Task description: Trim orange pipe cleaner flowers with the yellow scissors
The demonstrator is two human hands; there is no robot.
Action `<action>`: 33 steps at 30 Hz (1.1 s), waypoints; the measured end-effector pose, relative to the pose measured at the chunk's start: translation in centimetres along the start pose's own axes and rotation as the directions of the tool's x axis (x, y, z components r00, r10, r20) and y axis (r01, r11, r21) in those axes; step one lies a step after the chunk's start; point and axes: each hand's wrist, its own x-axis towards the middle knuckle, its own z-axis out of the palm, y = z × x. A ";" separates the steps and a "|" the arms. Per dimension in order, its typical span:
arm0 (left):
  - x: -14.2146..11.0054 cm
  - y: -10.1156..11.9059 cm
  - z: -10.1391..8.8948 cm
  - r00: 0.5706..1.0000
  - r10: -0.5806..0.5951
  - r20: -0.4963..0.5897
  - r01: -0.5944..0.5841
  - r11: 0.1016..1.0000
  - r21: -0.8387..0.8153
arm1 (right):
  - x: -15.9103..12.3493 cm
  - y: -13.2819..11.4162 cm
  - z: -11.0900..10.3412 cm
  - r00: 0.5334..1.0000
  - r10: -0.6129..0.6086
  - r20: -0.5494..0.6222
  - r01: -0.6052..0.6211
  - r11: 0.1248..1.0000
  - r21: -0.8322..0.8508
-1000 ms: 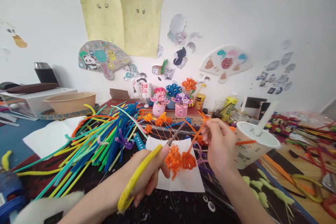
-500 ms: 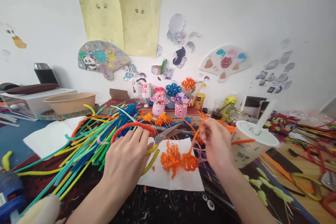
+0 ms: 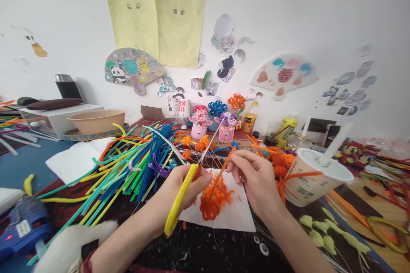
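My left hand point(image 3: 182, 181) is closed around scissors with a yellow-and-red handle point(image 3: 179, 202). Their blades point(image 3: 209, 144) point up and away, seen nearly edge-on. My right hand point(image 3: 258, 179) pinches the top of an orange pipe cleaner stem point(image 3: 223, 168). At its lower end hangs a looped orange pipe cleaner flower point(image 3: 209, 208), above a white paper sheet point(image 3: 238, 217). A heap of orange fuzz clippings point(image 3: 226, 194) lies on that sheet, partly behind the stem.
Left lie bundled coloured pipe cleaners point(image 3: 128, 175) and a blue glue gun point(image 3: 24, 228). A lidded paper cup point(image 3: 307, 179) with a straw stands right, beside more orange pipe cleaner pieces point(image 3: 280, 162). Small pots of pipe cleaner flowers point(image 3: 199, 131) stand behind. Googly eyes point(image 3: 263, 248) lie in front.
The scissors have turned from pointing right with spread blades to pointing upward. My right hand has moved left and lower, bringing the orange flower left over the clippings. The view has shifted slightly.
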 end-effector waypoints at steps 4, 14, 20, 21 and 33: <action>-0.1 0.1 0.0 0.998 0.010 0.069 -0.008 1.000 -0.029 | -0.3 0.0 0.2 1.000 0.030 0.007 -0.030 0.999 0.017; -0.4 0.0 0.1 0.977 0.010 0.213 0.008 0.996 -0.084 | -0.4 0.3 0.3 0.999 0.046 0.001 -0.046 0.998 0.051; -0.3 -0.4 0.1 0.986 0.107 0.126 -0.097 0.991 -0.088 | 0.0 0.8 0.3 0.977 0.144 0.155 -0.150 0.988 0.032; -0.3 -0.4 0.1 0.988 0.127 0.086 -0.121 0.990 -0.071 | 0.0 1.0 0.3 0.965 0.187 0.182 -0.190 0.982 0.002; 0.5 -0.7 -0.5 0.971 0.209 -0.114 -0.214 0.977 -0.027 | -0.8 0.8 -0.2 0.584 0.421 0.695 -0.559 0.829 -0.032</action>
